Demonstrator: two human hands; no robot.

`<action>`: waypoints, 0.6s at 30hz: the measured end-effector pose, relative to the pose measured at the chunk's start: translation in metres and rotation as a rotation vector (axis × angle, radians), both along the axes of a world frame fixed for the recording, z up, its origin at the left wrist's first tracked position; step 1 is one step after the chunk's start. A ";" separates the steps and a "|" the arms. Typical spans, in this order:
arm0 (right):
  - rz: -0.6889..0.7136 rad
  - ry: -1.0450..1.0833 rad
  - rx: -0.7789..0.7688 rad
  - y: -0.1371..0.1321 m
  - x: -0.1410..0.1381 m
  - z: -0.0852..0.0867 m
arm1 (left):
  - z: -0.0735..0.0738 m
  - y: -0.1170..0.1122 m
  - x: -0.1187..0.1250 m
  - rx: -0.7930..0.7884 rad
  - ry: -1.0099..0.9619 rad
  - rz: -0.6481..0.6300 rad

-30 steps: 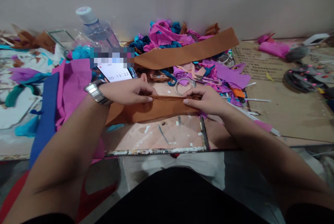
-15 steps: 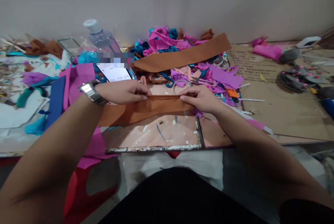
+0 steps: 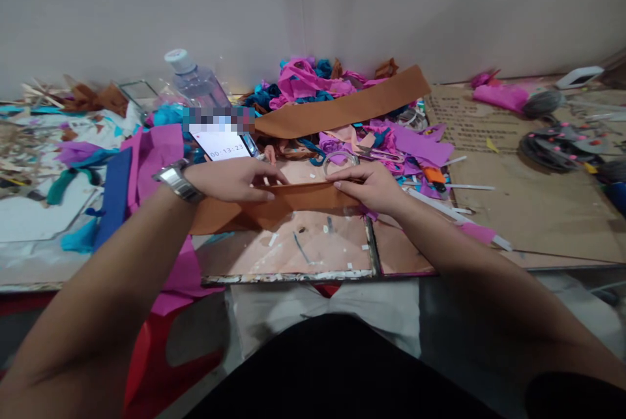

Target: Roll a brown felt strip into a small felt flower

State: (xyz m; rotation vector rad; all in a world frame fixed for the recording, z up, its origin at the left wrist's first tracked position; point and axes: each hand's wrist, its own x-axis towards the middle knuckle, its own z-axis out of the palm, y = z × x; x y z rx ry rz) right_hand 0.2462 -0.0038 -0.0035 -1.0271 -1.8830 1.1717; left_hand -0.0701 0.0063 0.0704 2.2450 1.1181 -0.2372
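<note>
I am looking down at a brown paper strip lying just below the phone, with its long axis running left to right across the board. My left hand is pinching the strip's upper edge near the middle, straight below the phone. My right hand is pinching the same edge at the strip's right end, below and to the right of the phone. Both hands are touching the strip, so neither is nearer. The strip's left end is running down to the left of the phone and disappearing under my left forearm. The raised edge is hiding my fingertips, so I am not making out whether the paper is doubled over. A second brown strip is lying up and to the right of the phone, among pink scraps.
</note>
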 end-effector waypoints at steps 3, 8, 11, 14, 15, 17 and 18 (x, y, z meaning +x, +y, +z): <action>-0.004 0.004 -0.014 0.000 0.000 0.000 | -0.004 -0.004 0.032 0.092 -0.050 -0.038; 0.006 0.006 0.014 0.000 0.000 -0.001 | -0.018 -0.006 0.073 0.277 -0.029 -0.106; 0.023 0.023 0.034 0.001 0.000 -0.002 | -0.023 -0.004 0.080 0.303 -0.040 -0.113; 0.024 0.045 0.040 0.001 0.000 -0.003 | -0.024 -0.002 0.078 0.257 -0.079 -0.104; 0.024 0.049 0.039 0.001 0.000 -0.002 | -0.024 -0.001 0.077 0.237 -0.095 -0.100; 0.030 0.045 0.041 -0.001 0.000 -0.001 | -0.023 0.000 0.075 0.195 -0.131 -0.098; 0.034 0.038 0.044 -0.002 0.000 0.000 | -0.022 0.001 0.074 0.170 -0.151 -0.102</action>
